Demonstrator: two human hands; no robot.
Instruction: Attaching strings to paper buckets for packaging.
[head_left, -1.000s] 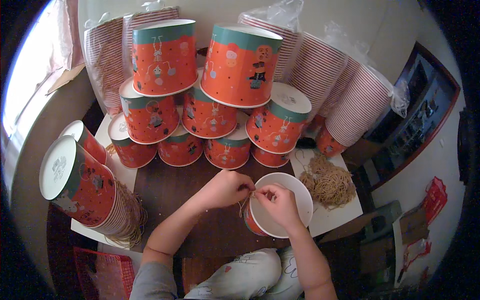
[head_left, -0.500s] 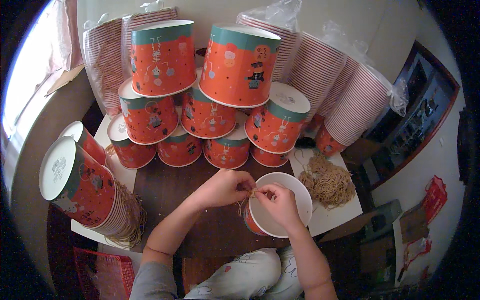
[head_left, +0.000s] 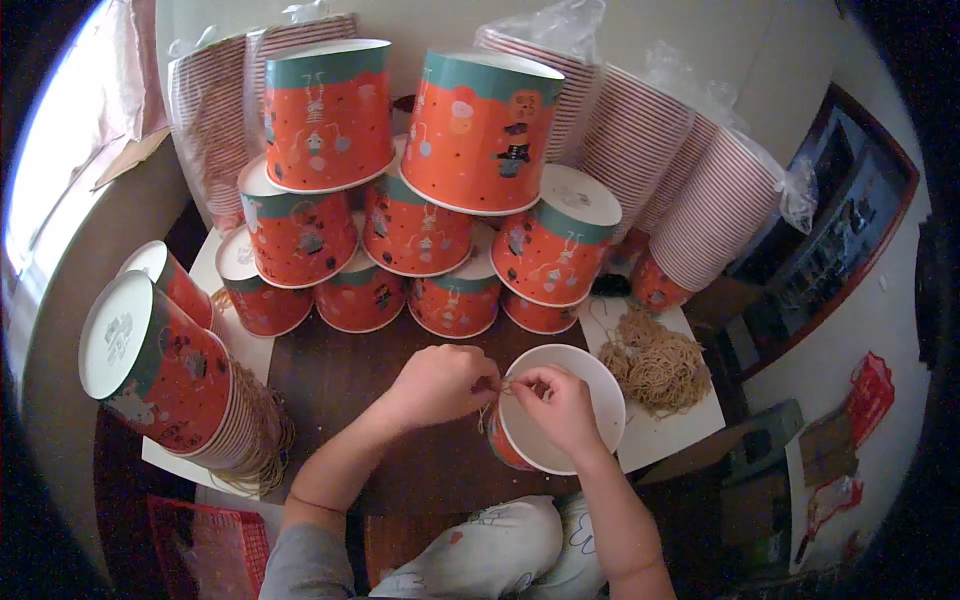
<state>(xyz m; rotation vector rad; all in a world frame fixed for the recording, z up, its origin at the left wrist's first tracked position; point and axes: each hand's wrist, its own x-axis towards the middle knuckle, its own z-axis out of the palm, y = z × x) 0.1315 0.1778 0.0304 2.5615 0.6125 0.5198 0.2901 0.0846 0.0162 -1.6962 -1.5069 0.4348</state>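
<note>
An upright paper bucket (head_left: 607, 385), white inside and orange outside, stands on the dark table in front of me. At its left rim my left hand (head_left: 440, 385) pinches a tan cord (head_left: 506, 385) between thumb and fingers. My right hand (head_left: 562, 408) reaches across the bucket's mouth and pinches the same cord close by. The fingertips of both hands nearly meet, and they partly hide the cord. A short loose piece hangs down the bucket's outer left side. Whether the cord is knotted there is too small to tell.
A tangled heap of tan cord (head_left: 660, 365) lies right of the bucket. Upside-down orange buckets (head_left: 485, 130) are piled at the back, with plastic-wrapped bucket stacks (head_left: 715, 215) behind. At left leans a nested stack (head_left: 170, 370) with cords hanging from it. A red basket (head_left: 210, 550) sits below the table's left edge.
My left hand has turned slightly, its back now more upward and its fingers curled tighter at the cord. The right hand and bucket have hardly moved.
</note>
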